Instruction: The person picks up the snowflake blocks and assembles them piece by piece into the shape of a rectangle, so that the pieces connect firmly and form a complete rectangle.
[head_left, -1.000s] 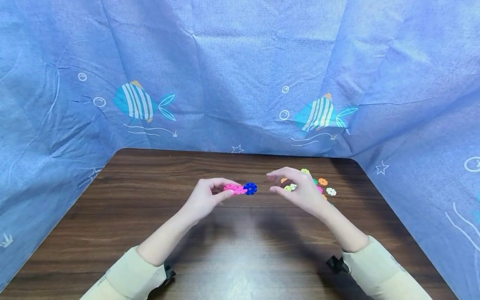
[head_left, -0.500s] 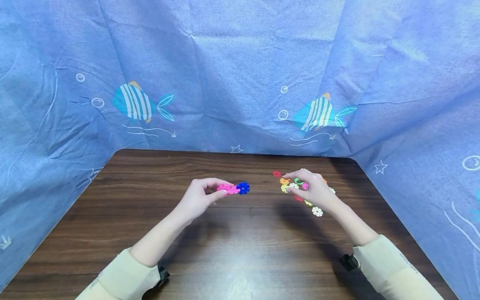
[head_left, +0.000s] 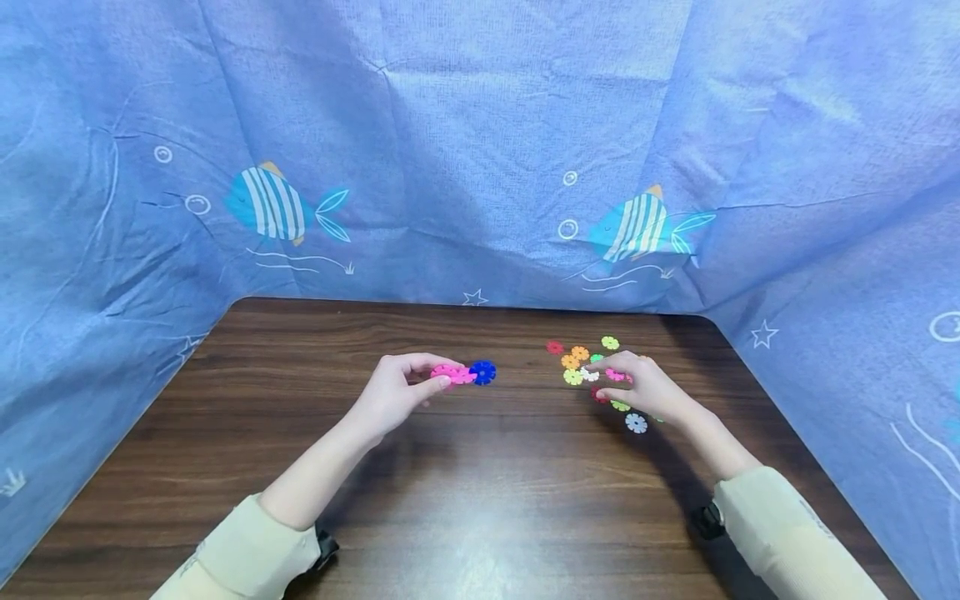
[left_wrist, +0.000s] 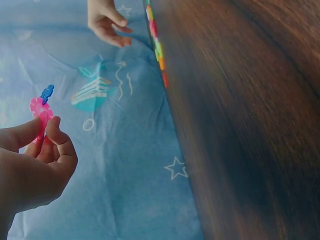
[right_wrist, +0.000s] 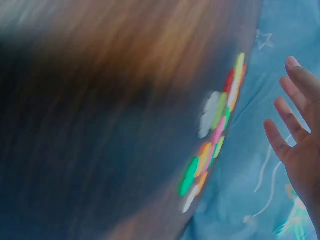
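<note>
My left hand (head_left: 396,390) pinches pink snowflake discs (head_left: 450,374) between thumb and fingers, above the table. A blue snowflake disc (head_left: 483,372) is joined to their right end; the left wrist view shows the pieces slotted together at angles. Over the scattered snowflake discs on the right reaches my right hand (head_left: 651,392), thumb and fingers spread apart. In the right wrist view its fingers (right_wrist: 287,120) are extended with nothing between them. A red disc (head_left: 597,394) lies right by the thumb tip in the head view. The hand hides part of the pile.
Loose discs lie on the dark wooden table (head_left: 480,500): a red one (head_left: 554,347), orange ones (head_left: 570,362), a yellow one (head_left: 573,377), a white one (head_left: 636,423) and several others. A blue curtain (head_left: 480,150) with fish prints hangs around the table's far and side edges.
My right hand has moved right, away from the left hand, and is now over the loose discs. The left hand has shifted slightly left, still holding the joined pink and blue discs.
</note>
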